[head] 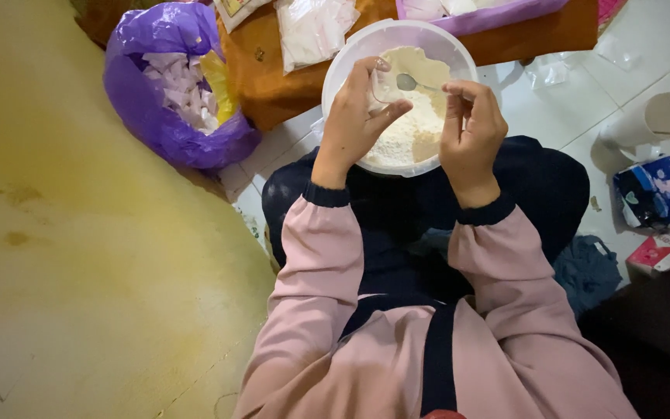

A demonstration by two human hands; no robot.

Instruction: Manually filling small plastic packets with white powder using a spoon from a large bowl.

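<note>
A white plastic bowl (343, 66) of pale flour rests on my lap. My left hand (354, 116) holds a small clear plastic bag (385, 84) open over the flour. My right hand (471, 124) pinches the handle of a metal spoon (407, 81), whose bowl sits at the bag's mouth. Both hands hover above the bowl, close together. My pink sleeves and dark skirt fill the lower frame.
A purple plastic bag (157, 116) full of small white packets lies to the left on the floor. An orange cloth (273, 77) with clear flour packets (312, 27) and a purple tray (490, 15) lies beyond the bowl. At right sit a white roll (649, 120) and printed packages (661, 194).
</note>
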